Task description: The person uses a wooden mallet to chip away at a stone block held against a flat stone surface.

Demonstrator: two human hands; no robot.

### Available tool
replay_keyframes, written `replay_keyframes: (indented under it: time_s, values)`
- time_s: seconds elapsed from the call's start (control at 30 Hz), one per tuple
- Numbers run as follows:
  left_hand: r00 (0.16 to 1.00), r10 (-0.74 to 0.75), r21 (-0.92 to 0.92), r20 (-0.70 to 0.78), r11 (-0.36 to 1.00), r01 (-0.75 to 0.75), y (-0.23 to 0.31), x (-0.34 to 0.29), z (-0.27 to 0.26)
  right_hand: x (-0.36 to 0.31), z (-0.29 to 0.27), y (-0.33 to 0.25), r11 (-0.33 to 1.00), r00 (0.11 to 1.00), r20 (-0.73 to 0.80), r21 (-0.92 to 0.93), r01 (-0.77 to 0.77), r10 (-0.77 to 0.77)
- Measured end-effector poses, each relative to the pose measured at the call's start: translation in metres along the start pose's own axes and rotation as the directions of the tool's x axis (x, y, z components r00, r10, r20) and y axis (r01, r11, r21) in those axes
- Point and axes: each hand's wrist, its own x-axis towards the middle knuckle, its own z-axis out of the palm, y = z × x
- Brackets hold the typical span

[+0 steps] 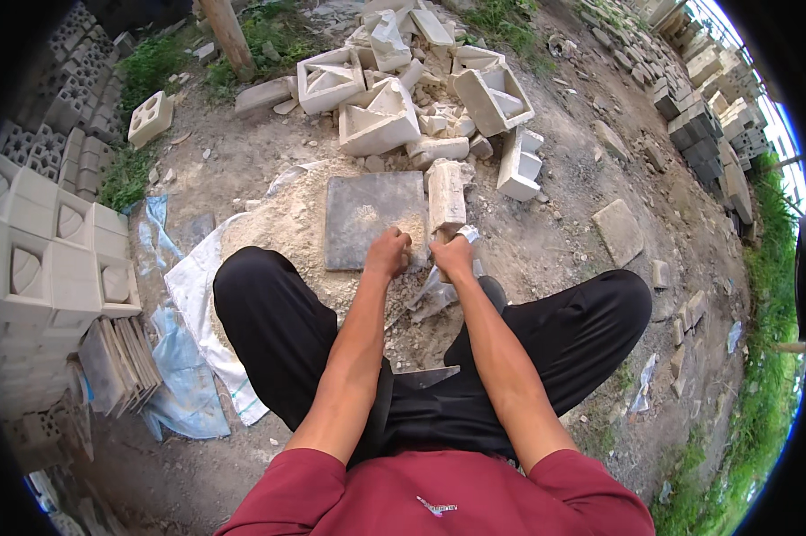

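My left hand (pixel 388 252) is closed at the near right edge of a dark, flat square slab (pixel 374 219) dusted with pale crumbs. Whatever its fingers may hold is hidden. Just right of it, my right hand (pixel 454 256) is also closed, at the near end of a cream, rough-ended block (pixel 447 196). A bit of brown shows at its fingers, too small to name. Crumpled clear plastic (pixel 434 295) lies beneath and between the hands. Pale grit (pixel 287 214) spreads left of the slab, partly over a white sheet (pixel 208 290).
Broken hollow cream blocks (pixel 380 121) are heaped beyond the slab. Stacked pale blocks (pixel 50 241) rise at the left, above leaning thin boards (pixel 117 366). Blue plastic (pixel 184 384) lies near them. A wooden post (pixel 228 36) stands far left, and a flat stone (pixel 618 232) lies right.
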Motion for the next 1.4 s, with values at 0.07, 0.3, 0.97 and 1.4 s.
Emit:
replay_keyframes:
  time_s: [0.07,0.3,0.97,1.4]
  values:
    - [1.000,-0.021,-0.112,-0.023,0.994,0.019,-0.006,-0.002,0.002,-0.001,-0.002,-0.006,1.000,0.998,0.065,-0.020,-0.011,0.012]
    - [0.991,-0.046,-0.205,-0.128,0.979,0.018,-0.014,0.014,0.010,-0.005,-0.006,-0.013,1.000,0.999,0.039,-0.009,0.016,-0.016]
    - [0.863,-0.419,-0.294,-0.283,0.894,0.338,-0.029,0.006,-0.001,-0.035,0.013,-0.015,0.976,0.957,0.253,-0.129,0.177,-0.140]
    - [0.807,-0.528,-0.437,-0.264,0.812,0.388,-0.039,0.000,-0.003,-0.041,0.012,-0.045,0.925,0.927,0.035,0.087,0.370,-0.374]
